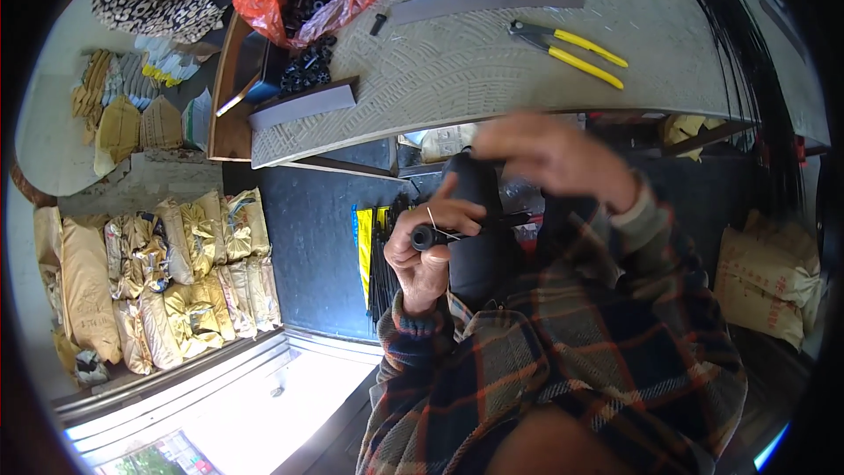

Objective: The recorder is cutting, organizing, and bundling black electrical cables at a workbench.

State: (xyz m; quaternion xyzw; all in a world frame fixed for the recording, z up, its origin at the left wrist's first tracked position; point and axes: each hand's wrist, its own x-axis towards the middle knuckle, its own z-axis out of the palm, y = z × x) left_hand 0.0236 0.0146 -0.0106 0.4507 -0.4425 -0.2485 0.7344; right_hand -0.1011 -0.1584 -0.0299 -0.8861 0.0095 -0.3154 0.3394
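Observation:
Over my lap, my left hand (420,264) is closed around a black tube-like part with a round, hollow-looking end (424,237). A thin pale wire or strip stands up beside that end. The far end of the part is hard to make out against my dark trousers (479,259). Higher and to the right, my right hand (563,158) hangs over my knees near the table edge, apart from the left. Motion smears its fingers, and I cannot tell whether they hold anything.
Yellow-handled pliers (576,53) and a long grey strip (488,4) lie on the table (422,70). A red plastic bag (264,0) of black parts sits at its left. Long black rods (734,44) drape over the right side. Packed sacks (167,264) cover the floor at left.

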